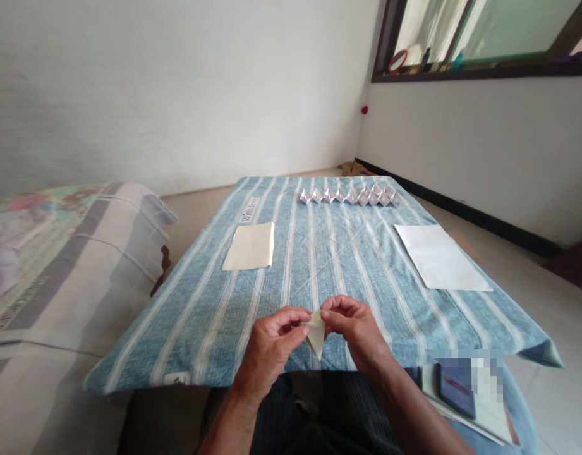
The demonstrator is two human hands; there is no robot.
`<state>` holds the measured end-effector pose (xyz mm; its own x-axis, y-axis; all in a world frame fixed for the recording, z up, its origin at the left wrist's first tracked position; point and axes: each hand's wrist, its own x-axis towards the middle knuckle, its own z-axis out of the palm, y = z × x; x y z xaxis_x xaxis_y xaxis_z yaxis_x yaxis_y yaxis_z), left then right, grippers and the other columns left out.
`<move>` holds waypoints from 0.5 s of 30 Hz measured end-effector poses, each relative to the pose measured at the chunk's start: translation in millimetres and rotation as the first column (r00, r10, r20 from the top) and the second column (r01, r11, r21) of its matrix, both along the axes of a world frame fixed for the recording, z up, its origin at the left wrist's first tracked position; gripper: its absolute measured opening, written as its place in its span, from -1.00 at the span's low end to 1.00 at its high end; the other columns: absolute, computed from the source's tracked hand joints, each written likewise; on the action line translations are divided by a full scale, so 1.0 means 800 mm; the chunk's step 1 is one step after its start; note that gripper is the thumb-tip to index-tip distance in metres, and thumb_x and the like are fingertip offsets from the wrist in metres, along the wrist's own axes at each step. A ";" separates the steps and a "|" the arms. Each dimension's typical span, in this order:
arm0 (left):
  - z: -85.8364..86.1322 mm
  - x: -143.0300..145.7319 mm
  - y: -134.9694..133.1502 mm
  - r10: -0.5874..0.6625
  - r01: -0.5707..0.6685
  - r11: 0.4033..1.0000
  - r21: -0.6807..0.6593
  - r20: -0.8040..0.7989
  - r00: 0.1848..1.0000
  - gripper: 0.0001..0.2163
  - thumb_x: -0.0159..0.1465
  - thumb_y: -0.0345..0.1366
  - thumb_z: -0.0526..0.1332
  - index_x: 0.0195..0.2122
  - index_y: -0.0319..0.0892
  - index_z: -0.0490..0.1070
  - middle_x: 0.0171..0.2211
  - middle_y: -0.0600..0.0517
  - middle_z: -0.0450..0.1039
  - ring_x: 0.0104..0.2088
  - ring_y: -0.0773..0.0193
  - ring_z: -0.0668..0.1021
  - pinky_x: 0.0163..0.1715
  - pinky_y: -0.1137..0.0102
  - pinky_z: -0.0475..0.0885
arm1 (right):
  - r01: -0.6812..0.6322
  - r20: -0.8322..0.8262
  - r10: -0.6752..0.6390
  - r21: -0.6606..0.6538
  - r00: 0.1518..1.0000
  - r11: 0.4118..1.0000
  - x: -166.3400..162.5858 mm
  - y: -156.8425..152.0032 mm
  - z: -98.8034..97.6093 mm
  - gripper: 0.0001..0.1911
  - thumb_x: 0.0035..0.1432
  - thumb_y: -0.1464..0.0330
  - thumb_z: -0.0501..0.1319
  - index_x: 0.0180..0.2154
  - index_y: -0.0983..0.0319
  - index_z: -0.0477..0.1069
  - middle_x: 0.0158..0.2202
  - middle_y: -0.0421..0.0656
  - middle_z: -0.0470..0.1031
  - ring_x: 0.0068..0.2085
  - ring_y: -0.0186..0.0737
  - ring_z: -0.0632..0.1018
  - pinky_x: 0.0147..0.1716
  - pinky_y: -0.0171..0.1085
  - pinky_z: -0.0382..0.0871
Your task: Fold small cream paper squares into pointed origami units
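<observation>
Between my two hands is a small piece of folded cream paper (316,335), its pointed end hanging down over the near part of the table. My left hand (277,335) pinches its left upper edge between thumb and fingers. On the other side, my right hand (354,325) grips the upper right corner in the same way. Farther off to the left lies a stack of cream paper sheets (249,247). A row of folded silvery paper shapes (350,196) stands near the table's far edge.
A blue striped cloth (304,253) covers the table. White sheets (442,257) lie at its right side. By the near right corner, a phone (456,388) rests on papers on a lower surface. A bed (124,265) stands to the left, walls behind and right.
</observation>
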<state>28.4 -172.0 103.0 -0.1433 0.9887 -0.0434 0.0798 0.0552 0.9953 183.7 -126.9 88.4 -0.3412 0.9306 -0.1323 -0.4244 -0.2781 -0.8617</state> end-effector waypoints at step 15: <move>-0.004 -0.002 0.003 0.039 -0.035 0.997 0.068 -0.053 0.998 -0.88 0.08 -0.33 0.35 -0.33 -0.11 0.61 -0.32 0.06 0.61 -0.30 0.22 0.60 -0.27 0.47 0.47 | -0.010 0.396 -0.153 0.380 0.905 0.925 0.006 -0.012 0.003 -0.90 -0.06 0.41 0.32 -0.39 0.20 0.59 -0.49 -0.24 0.51 -0.44 -0.31 0.46 -0.37 -0.31 0.36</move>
<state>26.5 -169.4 99.7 -0.1802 0.9831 0.0318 0.1325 -0.0078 0.9912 188.6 -136.4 91.0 -0.2617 0.9591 0.1077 -0.0160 0.1073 -0.9941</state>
